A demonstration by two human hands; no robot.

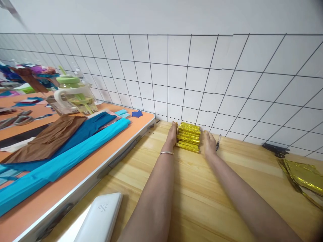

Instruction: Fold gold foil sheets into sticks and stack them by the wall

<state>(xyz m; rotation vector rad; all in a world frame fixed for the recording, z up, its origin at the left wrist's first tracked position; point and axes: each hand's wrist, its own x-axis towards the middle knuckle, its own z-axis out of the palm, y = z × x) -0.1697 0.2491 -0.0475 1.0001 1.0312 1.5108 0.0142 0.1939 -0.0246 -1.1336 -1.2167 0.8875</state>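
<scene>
Several gold foil strips, folded or rolled point(188, 137), lie side by side in a small stack on the wooden table, close to the tiled wall. My left hand point(172, 133) stands on edge along their left ends, touching them, its fingers stretched towards the wall. On the other side my right hand point(209, 143) is held upright with fingers extended, a narrow gap apart from the right ends. A thin bracelet circles my left wrist. Just right of my right hand lies a pen point(218, 143), partly hidden by it.
Flat gold foil sheets point(302, 174) and a black object point(276, 148) lie at the right. A white power bank point(101, 215) is at the front left. The raised orange table point(121, 153) on the left bears blue and brown fabric point(47, 139), scissors point(23, 119) and a green-lidded jug point(75, 92).
</scene>
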